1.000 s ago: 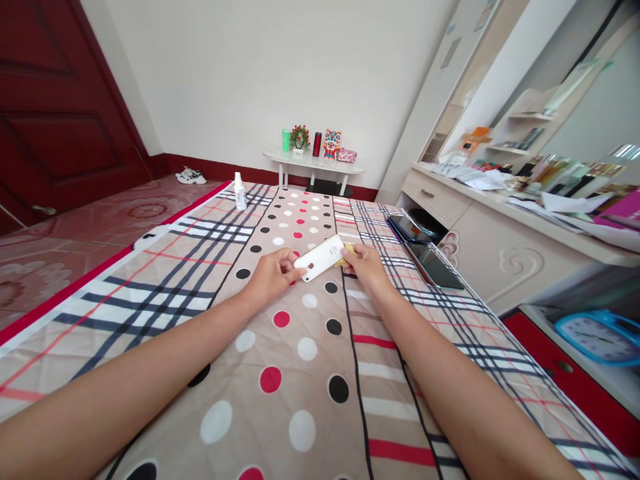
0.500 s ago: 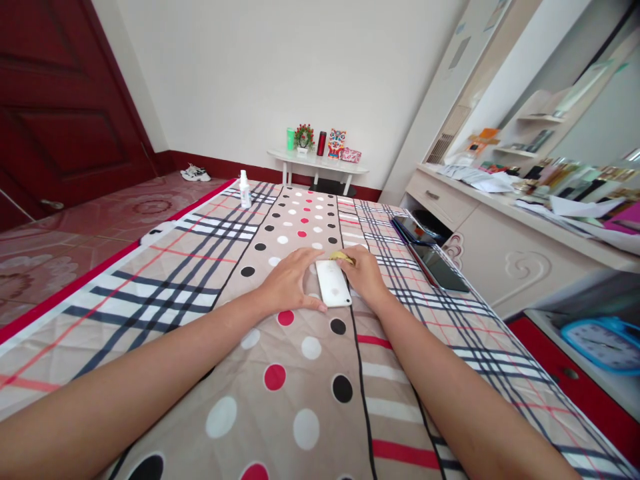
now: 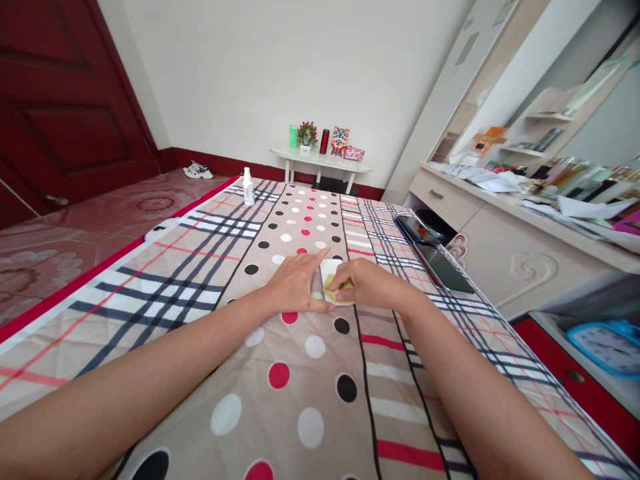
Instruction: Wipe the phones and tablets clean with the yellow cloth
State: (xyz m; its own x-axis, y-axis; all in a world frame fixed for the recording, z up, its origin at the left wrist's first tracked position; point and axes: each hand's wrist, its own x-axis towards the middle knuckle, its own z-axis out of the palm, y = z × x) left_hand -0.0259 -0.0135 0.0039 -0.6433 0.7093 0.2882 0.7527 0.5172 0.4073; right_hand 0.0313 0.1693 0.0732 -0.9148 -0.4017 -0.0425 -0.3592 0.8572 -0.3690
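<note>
A white smartphone (image 3: pixel 331 267) lies back up on the polka-dot strip of the bedspread, largely hidden by my right hand. My left hand (image 3: pixel 299 281) rests along its left side, thumb by the near end and fingers by the far end, bracing it. My right hand (image 3: pixel 357 283) is closed on a yellow cloth (image 3: pixel 331 285) and presses it against the lower part of the phone's back. A white spray bottle (image 3: pixel 248 188) stands upright farther off on the left of the bed.
Two dark-screened tablets or phones, one nearer (image 3: pixel 444 267) and one farther (image 3: pixel 417 229), lie along the bed's right edge. Beside them stands a cluttered dresser (image 3: pixel 495 233). A blue clock (image 3: pixel 607 347) sits at the lower right. A small white table (image 3: pixel 320 159) with ornaments stands beyond the bed.
My right hand has slid the yellow cloth from the phone's far end toward its near end. The left hand stays beside the phone. The view has shifted slightly.
</note>
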